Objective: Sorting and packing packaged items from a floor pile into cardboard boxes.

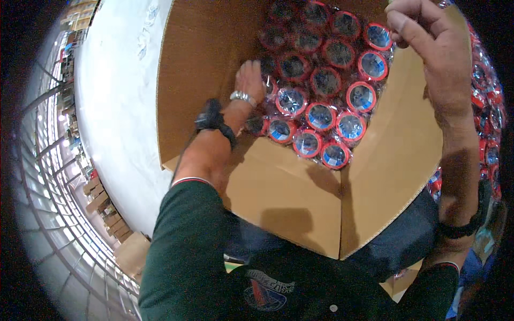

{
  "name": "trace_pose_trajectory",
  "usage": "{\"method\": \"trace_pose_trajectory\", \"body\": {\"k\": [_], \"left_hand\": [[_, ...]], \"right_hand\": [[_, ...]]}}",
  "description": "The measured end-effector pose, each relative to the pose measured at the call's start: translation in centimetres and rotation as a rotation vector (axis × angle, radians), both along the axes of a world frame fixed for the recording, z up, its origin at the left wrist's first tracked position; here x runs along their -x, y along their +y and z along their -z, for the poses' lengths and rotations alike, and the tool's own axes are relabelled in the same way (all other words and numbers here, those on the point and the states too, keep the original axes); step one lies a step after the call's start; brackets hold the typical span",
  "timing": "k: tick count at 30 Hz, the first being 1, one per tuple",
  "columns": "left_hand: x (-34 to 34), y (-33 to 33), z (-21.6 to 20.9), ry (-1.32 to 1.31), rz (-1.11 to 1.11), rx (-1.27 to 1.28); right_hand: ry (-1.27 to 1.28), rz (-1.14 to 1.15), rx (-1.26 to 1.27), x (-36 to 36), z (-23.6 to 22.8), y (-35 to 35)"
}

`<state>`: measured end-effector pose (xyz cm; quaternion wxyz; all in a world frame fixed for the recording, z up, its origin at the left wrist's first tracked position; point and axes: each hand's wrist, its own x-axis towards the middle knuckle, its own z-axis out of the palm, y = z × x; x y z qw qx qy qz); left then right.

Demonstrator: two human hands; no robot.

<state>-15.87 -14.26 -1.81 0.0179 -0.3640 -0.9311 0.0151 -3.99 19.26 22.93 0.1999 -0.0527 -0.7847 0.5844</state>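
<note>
Clerk: Are the left hand and right hand entered?
Inspector: Entered: two hands. Also one silvery bracelet and two dark wrist straps.
Clerk: The cardboard box being filed?
Inspector: One.
Clerk: Red-rimmed rolls inside it?
Inspector: At least seventeen; shadow and the left hand prevent an exact figure.
Clerk: The outside rolls, far right?
Inspector: Several, too overlapped and blurred for counting.

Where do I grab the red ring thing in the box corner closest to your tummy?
Probably pinch the outer rim of that red ring, coming straight down from above. Its round face points up toward the open top of the cardboard box, while the box walls and neighbouring rings crowd its sides.
</note>
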Motion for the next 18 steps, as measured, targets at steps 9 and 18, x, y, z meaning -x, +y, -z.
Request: {"method": "trace_pose_trajectory", "body": {"k": [9, 18], "left_hand": [[-2.5, 1.3, -2.5, -0.488, 0.216, 0.256], [-2.3, 5.7, -3.3, -0.621, 0.121, 0.457]], "right_hand": [[0.027, -0.065, 0.179, 0.9, 0.3, -0.5], [-0.161, -0.01, 0.017, 0.0, -1.4, -0.6]]}}
